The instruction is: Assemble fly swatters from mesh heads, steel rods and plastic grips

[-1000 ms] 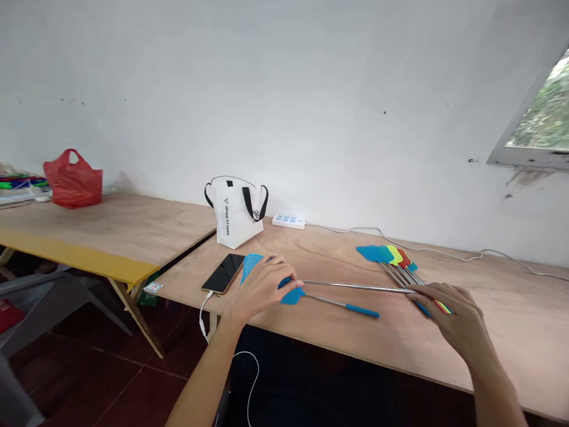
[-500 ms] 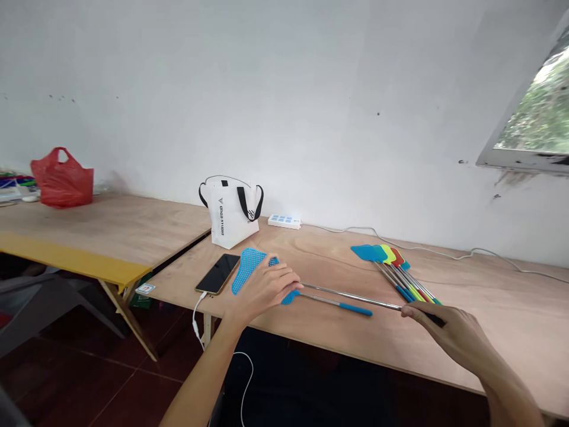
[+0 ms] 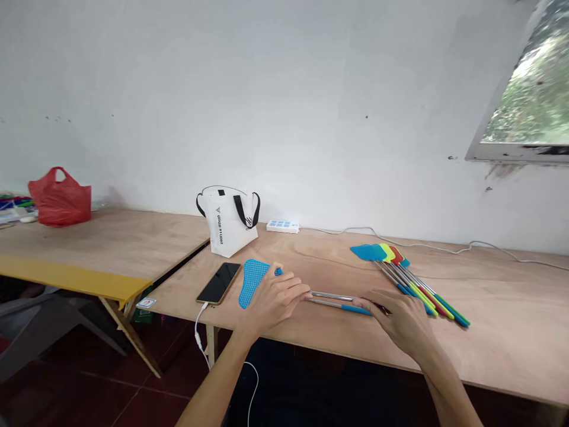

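Observation:
My left hand [image 3: 278,296] is closed around the left end of a telescopic metal rod [image 3: 332,295]. At its right end my right hand [image 3: 395,314] grips the dark handle, mostly hidden by the fingers. The rod looks like that of a fly swatter, but its head is covered by my left hand. Just below it on the table lies a blue fly swatter [image 3: 355,309], its metal shaft nearly parallel to the rod. A blue perforated swatter head [image 3: 252,282] shows left of my left hand; which swatter it belongs to I cannot tell.
Several coloured fly swatters [image 3: 411,281] lie fanned on the wooden table [image 3: 502,314] at right. A phone [image 3: 219,283] on a white cable, a white bag [image 3: 232,228] and a power strip [image 3: 283,226] are at left. A red bag [image 3: 62,198] stands on the neighbouring table.
My right hand has moved left, towards my left hand, and the metal rod between them is much shorter. The swatter handles at right are now uncovered. The view has shifted slightly.

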`<action>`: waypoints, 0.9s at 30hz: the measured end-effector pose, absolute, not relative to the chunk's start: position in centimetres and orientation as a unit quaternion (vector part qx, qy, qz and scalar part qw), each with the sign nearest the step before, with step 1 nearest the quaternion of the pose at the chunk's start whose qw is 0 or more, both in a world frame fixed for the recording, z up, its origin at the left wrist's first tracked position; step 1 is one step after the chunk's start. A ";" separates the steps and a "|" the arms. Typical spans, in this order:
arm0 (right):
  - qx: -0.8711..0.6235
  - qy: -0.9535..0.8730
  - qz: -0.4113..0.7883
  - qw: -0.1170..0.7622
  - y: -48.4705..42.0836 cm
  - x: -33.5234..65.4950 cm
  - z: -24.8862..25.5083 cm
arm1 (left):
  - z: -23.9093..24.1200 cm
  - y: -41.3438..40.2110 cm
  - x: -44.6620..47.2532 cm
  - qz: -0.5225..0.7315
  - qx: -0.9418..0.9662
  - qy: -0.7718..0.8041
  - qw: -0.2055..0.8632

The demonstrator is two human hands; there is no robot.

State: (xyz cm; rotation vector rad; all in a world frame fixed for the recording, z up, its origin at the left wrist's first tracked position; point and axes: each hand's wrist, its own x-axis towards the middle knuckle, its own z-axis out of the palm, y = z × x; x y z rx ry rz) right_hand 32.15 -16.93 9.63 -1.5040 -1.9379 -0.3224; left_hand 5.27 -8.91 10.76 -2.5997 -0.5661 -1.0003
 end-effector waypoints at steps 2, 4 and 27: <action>-0.554 -0.757 -0.117 0.325 -16.9 31.1 9.3 | 10.6 -9.3 5.9 -0.342 -0.909 -0.187 0.145; -0.551 -0.764 -0.123 0.313 -16.9 30.1 9.0 | 10.3 -9.6 6.6 -0.335 -0.915 -0.179 0.138; -0.519 -0.817 -0.054 0.247 -16.1 28.3 7.0 | 9.0 -8.6 5.9 -0.285 -0.938 -0.169 0.098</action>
